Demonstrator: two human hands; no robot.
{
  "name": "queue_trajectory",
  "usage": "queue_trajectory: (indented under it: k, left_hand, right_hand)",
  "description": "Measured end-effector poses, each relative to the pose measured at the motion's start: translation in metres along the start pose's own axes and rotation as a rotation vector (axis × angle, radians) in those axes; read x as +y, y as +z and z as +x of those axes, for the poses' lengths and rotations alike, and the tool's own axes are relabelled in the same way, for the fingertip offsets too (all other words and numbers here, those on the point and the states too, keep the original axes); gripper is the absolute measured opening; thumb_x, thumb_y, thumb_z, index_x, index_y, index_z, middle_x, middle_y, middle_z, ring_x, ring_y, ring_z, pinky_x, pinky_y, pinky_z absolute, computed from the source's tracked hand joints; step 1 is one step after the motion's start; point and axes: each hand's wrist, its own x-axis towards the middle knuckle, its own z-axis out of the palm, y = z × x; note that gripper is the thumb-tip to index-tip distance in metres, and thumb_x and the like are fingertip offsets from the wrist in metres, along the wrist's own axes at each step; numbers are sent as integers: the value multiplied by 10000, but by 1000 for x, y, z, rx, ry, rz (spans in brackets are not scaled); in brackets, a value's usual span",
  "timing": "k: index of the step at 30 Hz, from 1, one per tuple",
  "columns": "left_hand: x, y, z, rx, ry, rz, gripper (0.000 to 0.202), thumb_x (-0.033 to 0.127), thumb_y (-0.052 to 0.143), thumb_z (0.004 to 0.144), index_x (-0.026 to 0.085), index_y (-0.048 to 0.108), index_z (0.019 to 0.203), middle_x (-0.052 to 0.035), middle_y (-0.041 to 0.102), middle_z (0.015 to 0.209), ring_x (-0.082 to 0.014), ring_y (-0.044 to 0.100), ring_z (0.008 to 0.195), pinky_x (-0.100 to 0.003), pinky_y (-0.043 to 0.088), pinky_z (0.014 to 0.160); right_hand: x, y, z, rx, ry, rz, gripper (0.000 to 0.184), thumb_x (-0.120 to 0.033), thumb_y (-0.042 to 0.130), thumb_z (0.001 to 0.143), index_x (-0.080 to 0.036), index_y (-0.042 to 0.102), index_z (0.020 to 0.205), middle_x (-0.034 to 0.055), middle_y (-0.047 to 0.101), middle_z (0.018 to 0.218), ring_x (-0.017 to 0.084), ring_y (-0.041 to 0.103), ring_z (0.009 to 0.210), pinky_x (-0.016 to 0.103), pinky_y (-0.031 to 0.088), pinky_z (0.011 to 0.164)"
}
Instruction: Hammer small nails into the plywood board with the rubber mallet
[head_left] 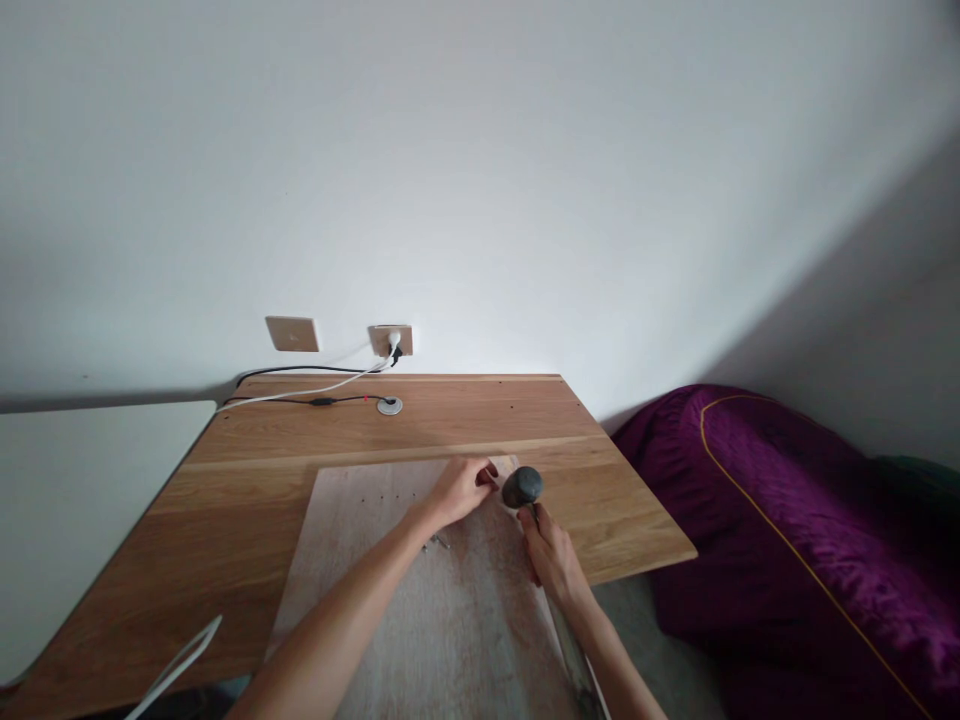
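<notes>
My right hand (551, 552) is wrapped round a mallet (523, 487) with a dark, rubber-looking head, gripping it close below the head. Its handle seems to run back along my forearm. Left of the mallet head, my left hand (466, 490) is closed in a pinch low over the far right part of a pale, worn wooden board (397, 620). Whatever is between those fingertips is too small to make out. A few small metal nails (439, 542) lie on the board beside my left wrist. Farther left, several dark dots in a row mark its surface; whether nails or holes, I cannot tell.
Beneath the board is a wooden desk (255, 520), its back edge against the wall. Cables (322, 388) run from a wall socket (391, 340) across its rear. A white panel (90, 500) stands left; purple fabric (780, 540) bulges at right. A white strip (180, 660) shows front left.
</notes>
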Motion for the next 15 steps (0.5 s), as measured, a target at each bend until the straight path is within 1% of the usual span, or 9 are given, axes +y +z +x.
queue_trajectory:
  k: [6,10,13,15]
  left_hand:
    - [-6,3,-1,-17,7,-84,194,68,625,803,161,730,937,-38,787,846,-183,740,803,-255,528,747]
    - [-7,2,-3,-10,-13,-115,235,88,658,813,161,712,1029,-35,777,840,-187,738,807,-262,531,754]
    - [-7,2,-4,-16,18,-63,322,102,723,780,165,700,1095,-41,769,914,-189,719,834,-273,531,780]
    - [-8,2,-4,-28,49,26,386,124,782,744,170,697,1117,-60,753,1029,-199,702,892,-292,531,822]
  right_hand:
    - [-3,-2,0,-48,29,56,359,-485,334,986,-255,607,943,4,648,608,223,630,492,286,424,519]
    - [-6,-4,0,-85,31,94,329,-478,306,989,-264,536,891,-39,566,519,195,577,416,271,404,478]
    - [-11,-6,-2,-98,25,145,311,-481,321,979,-263,497,844,-60,509,472,171,556,386,249,390,442]
    - [-15,-7,-3,-80,16,206,331,-522,331,966,-258,488,841,-68,496,480,153,540,369,237,377,414]
